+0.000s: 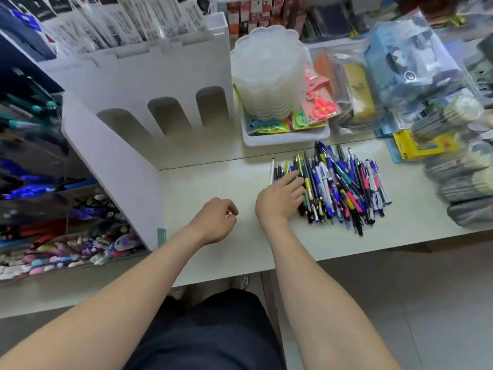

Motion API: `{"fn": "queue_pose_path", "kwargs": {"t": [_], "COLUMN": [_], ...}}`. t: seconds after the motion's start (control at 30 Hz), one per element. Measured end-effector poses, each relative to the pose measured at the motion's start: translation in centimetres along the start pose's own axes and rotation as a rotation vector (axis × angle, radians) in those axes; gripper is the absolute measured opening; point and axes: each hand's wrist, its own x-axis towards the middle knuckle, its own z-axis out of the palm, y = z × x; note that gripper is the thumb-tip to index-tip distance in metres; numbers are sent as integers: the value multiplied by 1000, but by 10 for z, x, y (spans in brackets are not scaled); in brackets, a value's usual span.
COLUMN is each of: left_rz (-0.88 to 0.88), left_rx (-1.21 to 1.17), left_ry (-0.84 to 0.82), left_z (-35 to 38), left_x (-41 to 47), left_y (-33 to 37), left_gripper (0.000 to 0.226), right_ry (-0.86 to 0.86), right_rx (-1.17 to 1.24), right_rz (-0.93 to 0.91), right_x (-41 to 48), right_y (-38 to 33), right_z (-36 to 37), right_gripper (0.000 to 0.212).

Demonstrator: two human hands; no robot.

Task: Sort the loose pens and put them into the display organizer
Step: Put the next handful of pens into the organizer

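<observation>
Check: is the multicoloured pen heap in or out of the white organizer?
Out: the multicoloured pen heap lies on the pale tabletop.

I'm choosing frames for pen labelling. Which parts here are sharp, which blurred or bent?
Head view: the pen pile, left hand and right hand are fairly sharp; shelf pens at left and packets at right smear with blur; the table edge bows from the wide lens; light is even.

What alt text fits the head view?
A person's right hand reaches with straight fingers onto the left edge of a pile of loose pens on a white table; the left hand hovers loosely curled and empty. A white display organizer stands at left.
</observation>
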Motion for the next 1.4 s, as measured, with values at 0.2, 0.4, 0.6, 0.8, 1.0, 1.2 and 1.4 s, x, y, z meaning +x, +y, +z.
{"fn": "queue_pose_path", "kwargs": {"t": [0.2, 0.4, 0.6, 0.8, 1.0, 1.2, 1.4], "left_rz": [-58, -149, -207, -276, -312, -29, 32], "left_rx": [-163, -321, -452, -593, -788, -1160, -924], "left_ry": [128, 183, 158, 84, 116, 228, 380], "left_z": [9, 8, 2, -17, -39, -66, -43], "left_x": [6, 10, 12, 9, -2, -25, -37], "left_y": [-2, -4, -4, -9, -4, 14, 8], "left_gripper": [25, 26, 26, 27, 35, 59, 33], "right_ry": [46, -103, -131, -142, -324, -400, -409], "right_rx": [19, -15, -114, -248, 447, 966, 907], "right_rz": [-140, -274, -290, -374, -435, -550, -584], "right_x": [-9, -14, -18, -32, -45, -82, -80], "right_y": [-3, -4, -12, -8, -5, -24, -24], "right_z": [20, 20, 18, 3, -21, -63, -26], "right_gripper": [64, 61, 33, 21, 22, 21, 27]}}
